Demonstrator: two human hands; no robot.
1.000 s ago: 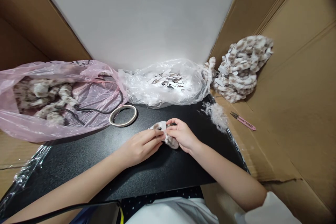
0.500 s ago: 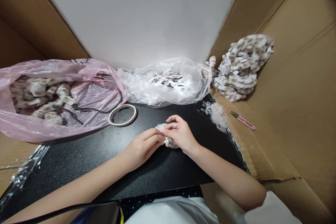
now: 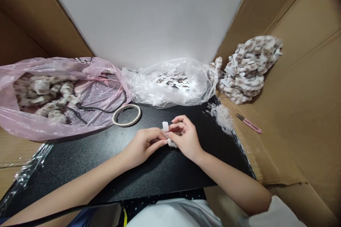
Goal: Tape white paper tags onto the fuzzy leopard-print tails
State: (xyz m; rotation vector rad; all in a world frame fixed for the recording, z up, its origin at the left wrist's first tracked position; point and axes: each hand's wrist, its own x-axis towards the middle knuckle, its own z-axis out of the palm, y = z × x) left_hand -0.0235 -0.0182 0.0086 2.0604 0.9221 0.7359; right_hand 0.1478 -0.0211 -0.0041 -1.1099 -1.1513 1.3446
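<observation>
My left hand (image 3: 145, 144) and my right hand (image 3: 185, 137) meet over the black tabletop (image 3: 106, 163), both pinched on a small fuzzy plush piece (image 3: 172, 143), white with brown spots. A short white strip or tag (image 3: 165, 126) sticks up from the piece between my fingertips. Most of the plush piece is hidden by my fingers.
A tape roll (image 3: 126, 115) lies left of my hands. A pink bag (image 3: 50, 95) of plush pieces sits at the left, a clear bag (image 3: 173, 83) of white tags behind. A tuft of stuffing (image 3: 221, 116), pink snips (image 3: 248, 123) and a heap of plush pieces (image 3: 249, 67) are at the right, between cardboard walls.
The white strip now stands up between my fingertips; earlier it lay against the plush piece. My right fingers have shifted their pinch. The camera view moved slightly.
</observation>
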